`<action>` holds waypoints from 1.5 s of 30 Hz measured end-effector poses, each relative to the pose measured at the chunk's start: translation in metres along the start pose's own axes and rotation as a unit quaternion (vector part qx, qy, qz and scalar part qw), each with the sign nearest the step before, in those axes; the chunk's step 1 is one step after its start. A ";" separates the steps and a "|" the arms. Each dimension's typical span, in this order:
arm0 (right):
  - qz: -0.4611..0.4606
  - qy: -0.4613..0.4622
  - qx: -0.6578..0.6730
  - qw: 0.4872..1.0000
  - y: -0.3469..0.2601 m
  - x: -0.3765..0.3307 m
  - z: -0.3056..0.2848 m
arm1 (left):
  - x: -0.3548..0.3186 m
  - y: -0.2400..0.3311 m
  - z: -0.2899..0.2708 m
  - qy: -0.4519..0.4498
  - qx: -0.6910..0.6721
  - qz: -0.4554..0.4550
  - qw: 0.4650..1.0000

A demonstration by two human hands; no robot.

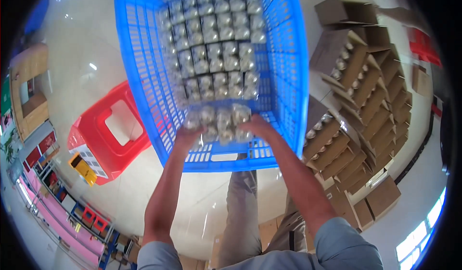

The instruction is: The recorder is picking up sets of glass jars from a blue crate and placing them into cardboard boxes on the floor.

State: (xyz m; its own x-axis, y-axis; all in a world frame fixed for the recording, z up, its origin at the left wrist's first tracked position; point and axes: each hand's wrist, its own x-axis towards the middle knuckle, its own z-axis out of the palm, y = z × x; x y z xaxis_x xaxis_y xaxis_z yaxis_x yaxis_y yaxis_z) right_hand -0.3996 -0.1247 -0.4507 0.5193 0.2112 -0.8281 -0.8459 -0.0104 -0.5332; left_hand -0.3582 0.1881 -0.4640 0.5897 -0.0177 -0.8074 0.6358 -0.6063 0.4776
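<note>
A large blue plastic crate (297,77) with slatted walls stands before me. Tight rows of clear packs (216,53) fill much of its floor; each seems to hold small, round, silvery-gold things whose kind I cannot make out. At the near end lies a separate row of the same clear packs (224,121), apart from the others by a narrow gap. My left hand (190,136) is closed against the left end of this row, and my right hand (256,125) grips its right end. Both sets of fingertips are partly hidden or blurred.
A red plastic stool (98,121) stands left of the crate, with a yellow object (83,169) against it. Many open cardboard boxes (373,101) crowd the right side, some holding similar round things. Shelving with pink material (67,217) stands at the lower left.
</note>
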 end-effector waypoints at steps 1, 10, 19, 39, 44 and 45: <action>0.004 0.008 -0.030 1.000 -0.012 -0.030 -0.013 | -0.017 0.016 0.014 0.030 0.071 0.058 0.995; -0.166 0.145 -0.139 0.965 -0.053 -0.281 -0.009 | -0.255 0.162 0.028 0.018 -0.117 0.098 0.988; -0.112 0.310 0.014 0.944 0.090 -0.485 -0.138 | -0.339 0.222 0.266 -0.184 -0.159 0.190 0.951; -0.014 0.421 -0.326 0.846 0.266 -0.556 -0.599 | -0.304 0.206 0.875 -0.353 -0.484 0.032 0.800; -0.014 0.384 -0.331 0.862 0.261 -0.517 -0.631 | -0.285 0.208 0.908 -0.318 -0.537 0.019 0.781; -0.011 0.383 -0.333 0.862 0.263 -0.514 -0.638 | -0.288 0.208 0.911 -0.317 -0.554 0.023 0.769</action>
State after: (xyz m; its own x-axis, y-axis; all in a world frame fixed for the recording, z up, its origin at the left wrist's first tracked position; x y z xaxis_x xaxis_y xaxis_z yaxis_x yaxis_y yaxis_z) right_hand -0.8112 -0.8597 -0.2760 0.6774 -0.4856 -0.5526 -0.7102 -0.6274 -0.3193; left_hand -0.8492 -0.6573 -0.4478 0.4856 -0.6165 -0.6197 0.8631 0.4508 0.2279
